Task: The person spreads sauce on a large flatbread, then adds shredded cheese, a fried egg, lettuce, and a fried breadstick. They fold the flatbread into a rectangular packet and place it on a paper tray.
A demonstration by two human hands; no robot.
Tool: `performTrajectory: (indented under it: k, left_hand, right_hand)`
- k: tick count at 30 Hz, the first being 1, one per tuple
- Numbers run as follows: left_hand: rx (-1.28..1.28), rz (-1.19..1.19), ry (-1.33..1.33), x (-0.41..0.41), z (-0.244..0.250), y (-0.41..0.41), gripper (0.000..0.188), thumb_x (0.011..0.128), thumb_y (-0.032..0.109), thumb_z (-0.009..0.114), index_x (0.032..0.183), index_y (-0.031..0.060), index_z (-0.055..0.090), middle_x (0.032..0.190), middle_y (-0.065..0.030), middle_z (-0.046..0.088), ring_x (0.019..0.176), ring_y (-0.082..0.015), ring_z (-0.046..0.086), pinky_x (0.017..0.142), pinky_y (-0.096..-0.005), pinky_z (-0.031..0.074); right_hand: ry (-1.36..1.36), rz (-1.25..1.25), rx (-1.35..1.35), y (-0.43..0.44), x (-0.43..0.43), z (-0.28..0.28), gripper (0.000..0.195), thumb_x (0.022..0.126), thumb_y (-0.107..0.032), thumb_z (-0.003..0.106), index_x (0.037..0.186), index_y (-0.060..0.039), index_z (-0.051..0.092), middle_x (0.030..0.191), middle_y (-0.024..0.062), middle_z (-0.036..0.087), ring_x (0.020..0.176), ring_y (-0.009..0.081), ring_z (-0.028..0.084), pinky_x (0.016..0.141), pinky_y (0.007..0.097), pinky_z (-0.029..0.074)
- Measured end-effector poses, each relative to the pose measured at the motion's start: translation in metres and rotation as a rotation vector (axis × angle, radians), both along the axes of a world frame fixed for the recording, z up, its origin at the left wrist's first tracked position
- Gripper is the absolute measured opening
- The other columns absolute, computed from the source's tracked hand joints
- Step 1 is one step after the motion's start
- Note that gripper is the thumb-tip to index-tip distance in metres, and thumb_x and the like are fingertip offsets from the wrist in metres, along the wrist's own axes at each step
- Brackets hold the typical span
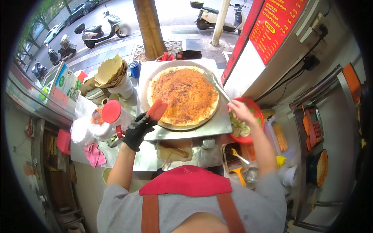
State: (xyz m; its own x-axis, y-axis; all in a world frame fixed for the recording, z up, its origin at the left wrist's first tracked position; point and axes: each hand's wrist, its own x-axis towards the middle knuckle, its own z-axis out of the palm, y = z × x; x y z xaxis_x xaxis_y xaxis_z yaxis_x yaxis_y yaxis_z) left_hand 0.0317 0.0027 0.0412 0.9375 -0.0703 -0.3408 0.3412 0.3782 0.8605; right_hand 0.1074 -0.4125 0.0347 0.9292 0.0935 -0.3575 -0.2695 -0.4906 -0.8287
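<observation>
A large round flatbread, coated in orange-red sauce, lies on a round pan on a steel counter. My left hand, in a black dotted glove, holds a flat red-orange piece with two lobes at the flatbread's lower left edge. Its exact kind is unclear. My bare right hand grips the handle of a long metal utensil. The utensil's far end is blurred and reaches the flatbread's upper right edge. Below that hand is a red basin with leafy greens, partly covered by my forearm.
Left stand a red-lidded jar, a container of paper sleeves, a blue can and a pink cloth. Nearer me is a bin with wooden tools. Right are a yellow brush and a sausage tray.
</observation>
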Motion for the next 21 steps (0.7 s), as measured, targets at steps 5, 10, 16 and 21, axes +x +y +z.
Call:
performTrajectory:
  k: [5, 10, 16, 21]
  left_hand:
    - [0.022, -0.003, 0.051, 0.005, 0.008, 0.013, 0.034, 0.088, 0.02, 0.054, 0.116, 0.0012, 0.049, 0.098, -0.0104, 0.059, 0.086, -0.0211, 0.062, 0.067, -0.029, 0.051]
    - [0.019, -0.029, 0.071, 0.029, 0.015, 0.031, 0.033, 0.088, 0.019, 0.054, 0.115, 0.002, 0.05, 0.098, -0.0104, 0.059, 0.086, -0.0215, 0.062, 0.068, -0.0291, 0.051]
    - [-0.062, -0.121, 0.056, 0.132, 0.004, 0.044, 0.033, 0.082, 0.018, 0.062, 0.111, 0.0037, 0.053, 0.099, -0.0128, 0.06, 0.088, -0.0259, 0.061, 0.072, -0.0332, 0.051]
    - [0.212, -0.218, -0.118, 0.24, 0.018, -0.001, 0.03, 0.081, 0.022, 0.064, 0.103, 0.0033, 0.058, 0.091, -0.01, 0.062, 0.079, -0.0183, 0.062, 0.069, -0.0271, 0.051]
  right_hand:
    - [-0.05, 0.036, -0.014, -0.032, 0.071, -0.02, 0.029, 0.089, -0.033, 0.051, 0.09, -0.0051, 0.059, 0.065, -0.0018, 0.054, 0.045, 0.0048, 0.046, 0.04, 0.0206, 0.038]
    - [0.157, 0.157, -0.015, -0.046, 0.105, 0.007, 0.025, 0.09, -0.032, 0.051, 0.091, -0.008, 0.06, 0.065, -0.0027, 0.054, 0.045, 0.0045, 0.045, 0.038, 0.0199, 0.035]
    - [0.17, 0.201, -0.052, -0.042, 0.127, 0.029, 0.022, 0.087, -0.026, 0.056, 0.101, -0.0099, 0.062, 0.069, -0.001, 0.059, 0.047, 0.0045, 0.045, 0.039, 0.0195, 0.035]
    - [-0.253, 0.377, -0.34, -0.033, 0.114, 0.039, 0.027, 0.084, -0.025, 0.06, 0.108, -0.0129, 0.062, 0.068, 0.0053, 0.061, 0.06, 0.0154, 0.057, 0.059, 0.0303, 0.046]
